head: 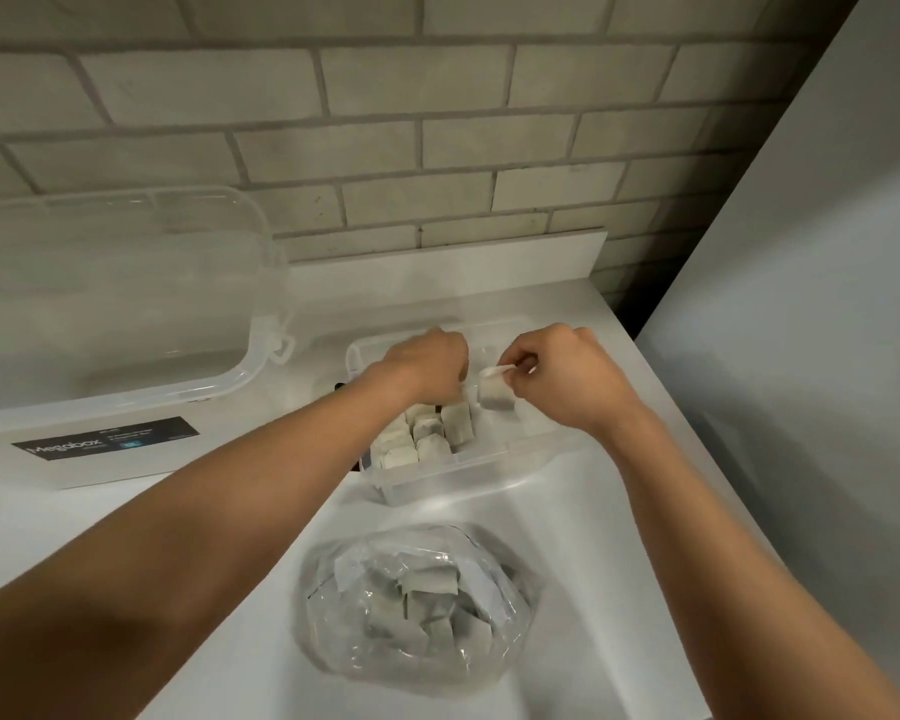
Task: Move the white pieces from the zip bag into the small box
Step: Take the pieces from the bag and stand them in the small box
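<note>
at far left a large clear tub, lid raised, stands on a white counter. a black label on its front rim reads "megabox"; the smaller print is too blurred to read. to the right, the left hand reaches down into the small box, its fingers curled under and hidden, so i cannot tell whether they hold anything. white pieces stand packed in rows in the box. nearer the viewer, the zip bag lies on the counter with more inside. further right, the right hand pinches one white piece by its top edge above the box. it looks best lowered upright beside the rows, not dropped.
</note>
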A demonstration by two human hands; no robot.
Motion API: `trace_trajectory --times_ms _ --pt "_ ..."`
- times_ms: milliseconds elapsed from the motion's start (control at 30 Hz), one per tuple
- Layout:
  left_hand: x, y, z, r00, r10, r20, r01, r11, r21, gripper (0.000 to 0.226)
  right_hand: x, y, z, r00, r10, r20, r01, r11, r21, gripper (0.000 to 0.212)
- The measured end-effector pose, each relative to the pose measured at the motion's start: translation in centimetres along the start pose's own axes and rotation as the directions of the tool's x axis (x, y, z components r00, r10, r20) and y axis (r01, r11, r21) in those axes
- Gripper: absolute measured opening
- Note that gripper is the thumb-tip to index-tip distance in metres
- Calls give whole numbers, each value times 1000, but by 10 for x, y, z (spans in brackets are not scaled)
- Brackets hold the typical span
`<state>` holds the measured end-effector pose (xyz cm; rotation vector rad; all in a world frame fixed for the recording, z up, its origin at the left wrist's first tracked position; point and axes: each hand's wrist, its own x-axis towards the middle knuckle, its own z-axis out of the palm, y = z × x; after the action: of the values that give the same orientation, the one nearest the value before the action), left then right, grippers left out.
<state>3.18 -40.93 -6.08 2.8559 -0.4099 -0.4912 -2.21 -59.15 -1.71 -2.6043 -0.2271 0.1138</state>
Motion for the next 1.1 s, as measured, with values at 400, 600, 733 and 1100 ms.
trace_trajectory --times_ms 400,600,733,1100 --pt "-131 -52 11 938 -238 -254 161 944 -290 68 55 -1 62 893 163 420 -112 983 -144 19" --pt "-129 -56 14 927 -259 -271 116 886 -449 58 54 1 73 910 170 379 -85 969 -232 17" --pt "-128 -60 17 922 -238 -306 80 890 -449 52 52 1 77 923 162 349 -80 968 -238 9" --pt "-129 -55 31 884 -295 -364 76 857 -510 59 45 -4 60 965 135 223 -61 949 -308 31"
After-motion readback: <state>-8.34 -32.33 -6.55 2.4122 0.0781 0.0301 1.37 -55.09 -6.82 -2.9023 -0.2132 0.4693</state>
